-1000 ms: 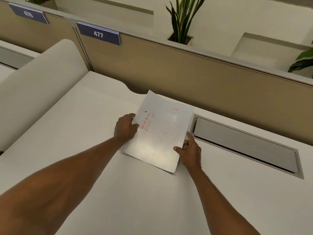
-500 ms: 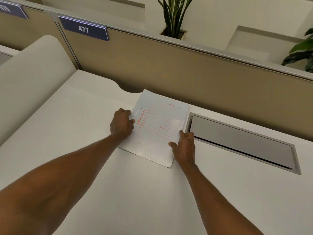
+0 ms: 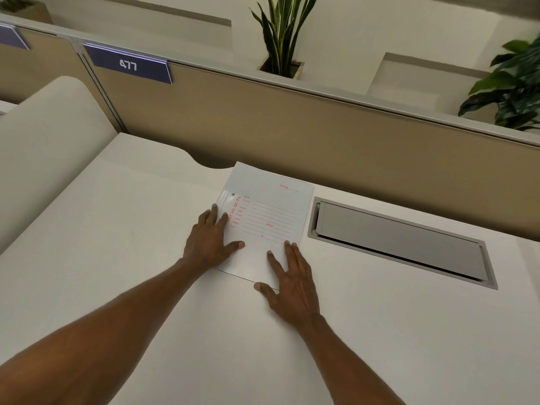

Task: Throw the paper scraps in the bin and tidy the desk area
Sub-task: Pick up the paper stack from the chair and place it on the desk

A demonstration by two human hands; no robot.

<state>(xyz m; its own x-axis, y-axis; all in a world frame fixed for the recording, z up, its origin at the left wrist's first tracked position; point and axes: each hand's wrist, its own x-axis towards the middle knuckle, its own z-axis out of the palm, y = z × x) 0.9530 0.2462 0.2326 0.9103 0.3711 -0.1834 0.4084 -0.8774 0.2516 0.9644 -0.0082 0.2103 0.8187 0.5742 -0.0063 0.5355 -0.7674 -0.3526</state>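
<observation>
A white file folder [image 3: 270,217] with red printed lines lies flat on the white desk [image 3: 131,244], near the back partition. My left hand [image 3: 209,238] rests flat on its left edge, fingers spread. At the folder's near right corner my right hand [image 3: 292,283] lies flat with fingers apart, partly on the folder and partly on the desk. Neither hand grips anything. No paper scraps or bin are in view.
A grey cable hatch [image 3: 400,244] is set into the desk just right of the folder. A beige partition [image 3: 292,135] with a "477" label [image 3: 128,65] runs behind. A curved white side screen [image 3: 49,141] stands at left. Plants [image 3: 282,33] sit beyond the partition.
The folder was held tilted by its edges; it now lies flat on the desk. Both hands have let go and opened flat on top of it.
</observation>
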